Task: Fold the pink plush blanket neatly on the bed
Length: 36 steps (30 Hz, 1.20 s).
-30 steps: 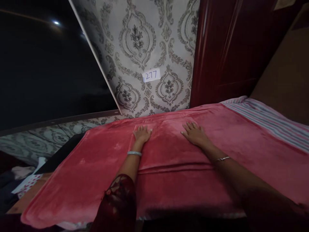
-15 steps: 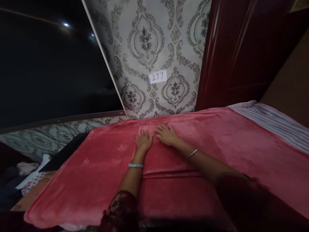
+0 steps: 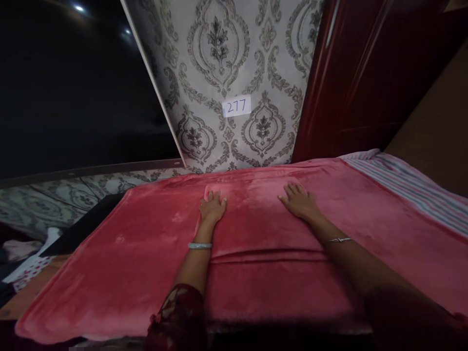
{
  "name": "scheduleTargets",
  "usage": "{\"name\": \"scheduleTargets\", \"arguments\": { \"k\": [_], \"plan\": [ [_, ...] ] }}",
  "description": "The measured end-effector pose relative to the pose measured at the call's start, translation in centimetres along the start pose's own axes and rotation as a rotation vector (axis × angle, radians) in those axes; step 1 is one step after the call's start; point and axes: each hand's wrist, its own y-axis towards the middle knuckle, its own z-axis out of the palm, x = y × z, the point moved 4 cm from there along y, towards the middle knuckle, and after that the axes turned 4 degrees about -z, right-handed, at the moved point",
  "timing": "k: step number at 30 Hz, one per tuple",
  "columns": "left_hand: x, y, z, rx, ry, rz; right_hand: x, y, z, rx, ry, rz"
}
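My L hand (image 3: 212, 209) and R hand (image 3: 300, 203) lie flat on the red blanket (image 3: 252, 219), fingers apart. It's below the patterned wall (image 3: 237, 141), long axis L–R; far edge nr wall, L edge slanting twd me. Room btwn hands; striped cloth (image 3: 413, 183) at R end.

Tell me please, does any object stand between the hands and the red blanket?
Nothing visible does: the left hand and the right hand both rest directly on the red blanket, palms down.
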Motion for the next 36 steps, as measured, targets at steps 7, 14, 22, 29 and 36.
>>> {"name": "scheduleTargets", "arguments": {
  "k": [7, 14, 22, 29, 36],
  "plan": [
    [0.2, 0.4, -0.6, 0.052, -0.026, -0.009, -5.3, -3.0, -0.5, 0.062, 0.102, 0.081],
    [-2.4, -4.4, -3.0, -0.128, 0.07, 0.202, 4.6, -6.7, -4.3, -0.09, 0.069, -0.186],
    [-2.9, -9.6, 1.3, -0.054, 0.218, 0.371, 12.6, -9.4, -1.2, -0.055, 0.119, -0.419],
    [-3.2, -9.2, 1.2, -0.065, 0.21, 0.367, 1.8, -10.0, -0.9, -0.074, 0.039, -0.106],
    [-2.5, -9.2, 0.8, -0.071, 0.121, 0.415, -4.6, -13.7, 0.7, -0.148, 0.205, -0.128]
  ]
}}
